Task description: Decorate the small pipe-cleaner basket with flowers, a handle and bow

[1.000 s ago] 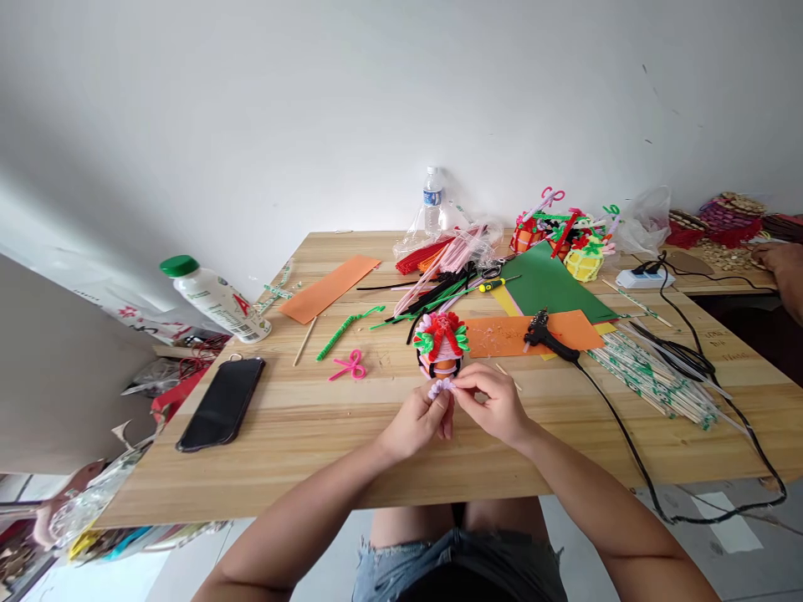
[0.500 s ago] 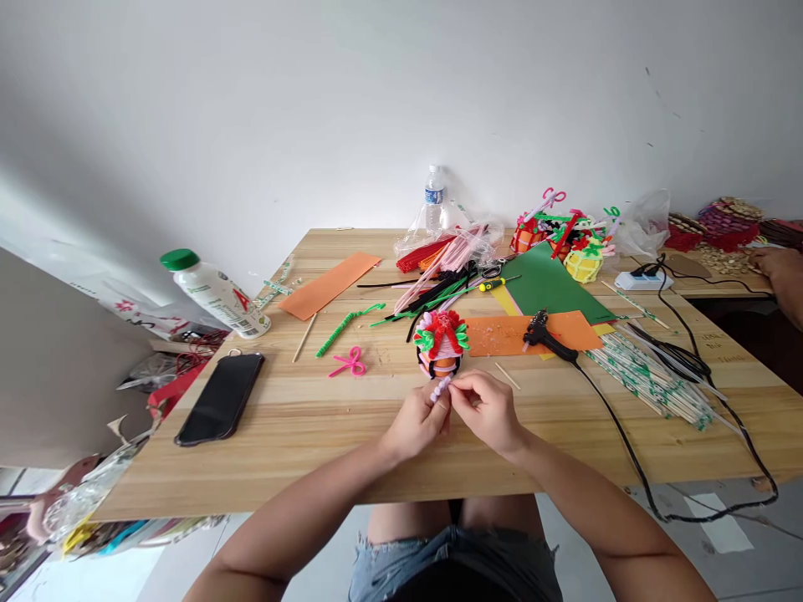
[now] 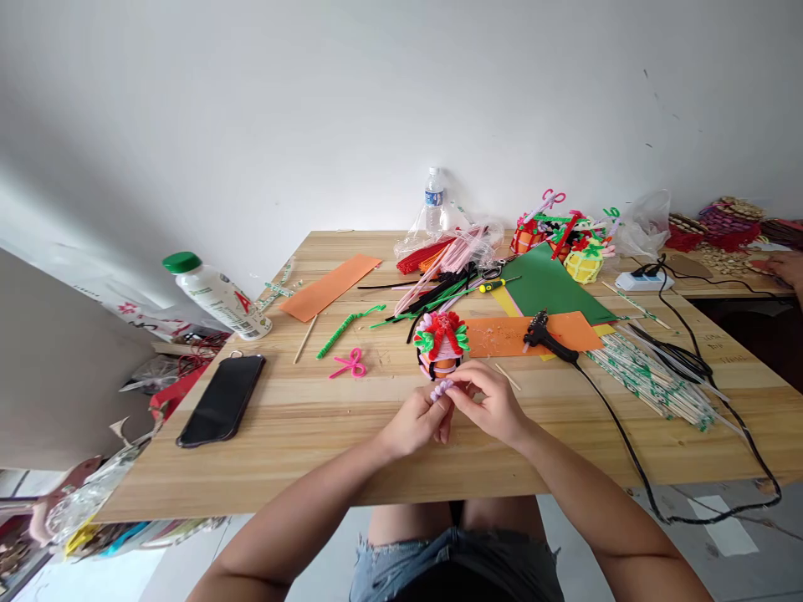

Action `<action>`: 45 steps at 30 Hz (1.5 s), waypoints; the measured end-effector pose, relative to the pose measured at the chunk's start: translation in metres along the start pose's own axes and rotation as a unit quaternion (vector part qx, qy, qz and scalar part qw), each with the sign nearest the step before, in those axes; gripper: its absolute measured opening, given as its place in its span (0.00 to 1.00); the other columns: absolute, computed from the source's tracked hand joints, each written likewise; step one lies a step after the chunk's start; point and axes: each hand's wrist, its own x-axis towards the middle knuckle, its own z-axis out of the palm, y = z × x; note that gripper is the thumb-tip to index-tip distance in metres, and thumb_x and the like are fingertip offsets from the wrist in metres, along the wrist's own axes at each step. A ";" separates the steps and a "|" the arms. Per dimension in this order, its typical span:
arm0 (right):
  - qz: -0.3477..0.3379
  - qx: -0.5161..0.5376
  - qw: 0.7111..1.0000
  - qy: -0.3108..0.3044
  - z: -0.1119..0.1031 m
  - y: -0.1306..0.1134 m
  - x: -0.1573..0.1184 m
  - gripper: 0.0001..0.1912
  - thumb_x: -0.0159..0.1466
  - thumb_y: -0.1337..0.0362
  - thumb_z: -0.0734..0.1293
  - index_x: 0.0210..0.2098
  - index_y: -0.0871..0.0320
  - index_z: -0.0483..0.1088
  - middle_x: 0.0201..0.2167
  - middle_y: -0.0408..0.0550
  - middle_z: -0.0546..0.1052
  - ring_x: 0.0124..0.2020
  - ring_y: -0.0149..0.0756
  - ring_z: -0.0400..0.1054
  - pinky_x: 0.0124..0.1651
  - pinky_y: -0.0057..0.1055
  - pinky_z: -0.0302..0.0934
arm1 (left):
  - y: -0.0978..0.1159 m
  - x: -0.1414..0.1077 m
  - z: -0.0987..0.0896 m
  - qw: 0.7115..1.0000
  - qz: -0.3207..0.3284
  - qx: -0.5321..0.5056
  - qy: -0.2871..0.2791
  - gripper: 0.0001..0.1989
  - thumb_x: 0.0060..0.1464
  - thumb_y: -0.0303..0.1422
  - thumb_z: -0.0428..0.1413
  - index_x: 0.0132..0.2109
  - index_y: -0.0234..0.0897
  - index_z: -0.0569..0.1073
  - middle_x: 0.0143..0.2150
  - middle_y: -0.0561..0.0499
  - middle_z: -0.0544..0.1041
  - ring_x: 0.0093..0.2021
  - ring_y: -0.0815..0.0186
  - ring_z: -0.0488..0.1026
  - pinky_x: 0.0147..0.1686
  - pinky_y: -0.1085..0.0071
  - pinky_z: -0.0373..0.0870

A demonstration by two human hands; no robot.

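Note:
A pale lilac pipe cleaner (image 3: 442,390), coiled into a tight spiral, sits between my two hands near the front of the table. My left hand (image 3: 416,420) is closed around its lower part. With thumb and fingers, my right hand (image 3: 488,400) pinches the coil's upper end. Just beyond my hands stands a small orange pot-like craft (image 3: 442,347), wrapped in pink and black, with red and green fuzzy flowers on top. To the left lie a pink pipe-cleaner loop shape (image 3: 351,363) and a green coiled pipe cleaner (image 3: 339,334).
A black glue gun (image 3: 547,336) rests on orange paper (image 3: 493,334), its cord running right. Wrapped sticks (image 3: 652,380), a phone (image 3: 222,400), a white bottle (image 3: 219,297), loose pipe cleaners (image 3: 439,267) and finished crafts (image 3: 583,261) surround the workspace. Another person's hand (image 3: 787,269) shows far right.
My right hand has shifted its fingers over the coil, which now tilts more toward the right. The other person's hand at the far right has drawn back toward the frame's edge.

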 end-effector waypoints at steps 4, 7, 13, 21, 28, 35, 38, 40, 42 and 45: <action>-0.057 -0.025 0.998 -0.028 -0.002 0.002 0.000 0.05 0.64 0.71 0.64 0.35 0.58 0.72 0.31 0.49 0.76 0.30 0.32 0.71 0.30 0.26 0.68 | -0.005 0.001 0.001 1.000 -0.011 0.014 -0.018 0.29 0.58 0.58 0.43 0.24 0.38 0.61 0.13 0.53 0.67 0.14 0.71 0.65 0.15 0.77 0.59; -0.147 -0.103 0.983 -0.032 -0.002 0.003 -0.002 0.07 0.65 0.74 0.62 0.34 0.58 0.71 0.31 0.49 0.76 0.32 0.34 0.71 0.34 0.30 0.69 | -0.006 0.000 0.001 0.999 -0.035 0.012 -0.021 0.28 0.60 0.56 0.42 0.24 0.38 0.61 0.12 0.53 0.67 0.12 0.72 0.63 0.13 0.77 0.57; -0.117 -0.054 0.991 -0.042 -0.004 0.004 -0.001 0.09 0.65 0.73 0.63 0.44 0.57 0.70 0.38 0.52 0.75 0.36 0.34 0.72 0.37 0.30 0.71 | -0.005 -0.002 -0.002 0.999 -0.033 0.021 -0.037 0.27 0.60 0.53 0.43 0.22 0.38 0.60 0.12 0.53 0.67 0.13 0.73 0.64 0.14 0.78 0.57; -0.182 -0.091 0.974 -0.102 -0.007 0.004 0.000 0.08 0.66 0.74 0.62 0.34 0.58 0.71 0.31 0.49 0.74 0.33 0.34 0.69 0.37 0.31 0.69 | -0.008 -0.001 -0.003 0.990 -0.114 0.004 -0.085 0.24 0.60 0.49 0.45 0.22 0.38 0.61 0.11 0.54 0.66 0.11 0.72 0.62 0.13 0.78 0.58; -0.140 -0.043 0.984 -0.098 -0.010 0.001 0.001 0.10 0.66 0.73 0.62 0.45 0.58 0.70 0.40 0.53 0.74 0.41 0.36 0.71 0.41 0.32 0.71 | -0.001 -0.003 -0.003 0.987 -0.127 -0.032 -0.095 0.19 0.58 0.45 0.47 0.24 0.38 0.60 0.10 0.56 0.65 0.10 0.72 0.62 0.13 0.78 0.59; -0.195 -0.061 0.972 -0.119 -0.011 0.000 0.004 0.07 0.64 0.76 0.64 0.35 0.58 0.71 0.31 0.49 0.73 0.33 0.35 0.68 0.36 0.32 0.68 | -0.001 -0.002 -0.004 0.974 -0.184 -0.047 -0.120 0.09 0.55 0.34 0.46 0.28 0.37 0.62 0.09 0.59 0.63 0.10 0.69 0.64 0.11 0.78 0.56; -0.211 -0.074 0.967 -0.122 -0.010 0.001 0.002 0.08 0.64 0.76 0.63 0.35 0.58 0.71 0.31 0.49 0.73 0.34 0.35 0.67 0.38 0.34 0.69 | 0.001 -0.002 -0.003 0.971 -0.192 -0.069 -0.124 0.08 0.55 0.34 0.46 0.28 0.38 0.61 0.09 0.59 0.62 0.10 0.68 0.65 0.11 0.78 0.57; -0.177 -0.051 0.974 -0.130 -0.011 0.002 0.001 0.08 0.65 0.74 0.63 0.39 0.58 0.71 0.35 0.51 0.74 0.37 0.35 0.69 0.40 0.33 0.70 | 0.001 -0.002 -0.004 0.971 -0.185 -0.064 -0.134 0.07 0.55 0.34 0.46 0.29 0.37 0.62 0.10 0.59 0.63 0.10 0.68 0.65 0.12 0.78 0.56; -0.149 -0.027 0.977 -0.150 -0.013 0.003 0.001 0.10 0.66 0.72 0.62 0.45 0.59 0.71 0.40 0.53 0.74 0.41 0.36 0.70 0.42 0.33 0.70 | 0.001 -0.002 -0.006 0.970 -0.182 -0.052 -0.155 0.07 0.55 0.34 0.46 0.30 0.37 0.62 0.10 0.57 0.65 0.10 0.69 0.64 0.12 0.78 0.55; -0.156 -0.018 0.971 -0.179 -0.016 0.006 0.001 0.10 0.67 0.71 0.62 0.47 0.59 0.71 0.40 0.53 0.75 0.41 0.35 0.70 0.42 0.32 0.70 | 0.001 -0.002 -0.008 0.963 -0.195 -0.043 -0.178 0.08 0.55 0.35 0.47 0.30 0.37 0.63 0.11 0.57 0.66 0.10 0.70 0.64 0.12 0.79 0.56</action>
